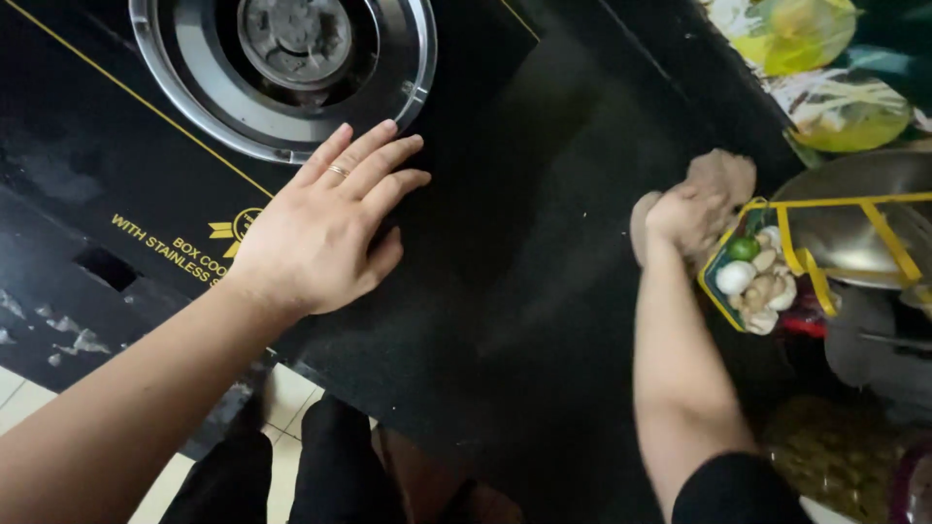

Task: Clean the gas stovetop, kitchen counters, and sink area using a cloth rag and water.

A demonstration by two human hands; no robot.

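Stovetop (466, 291), black glass, fills my view, and my left hand (320, 228) lies flat on it, fingers spread open, holding nothing, just below the steel burner ring (408, 92). Over at the counter's right edge, my right hand (694, 209) is closed around a tan cloth (723, 175), pressing it down beside a yellow-rimmed container (723, 291) of garlic and a small lime. A steel bowl (854, 228) sits just behind that.
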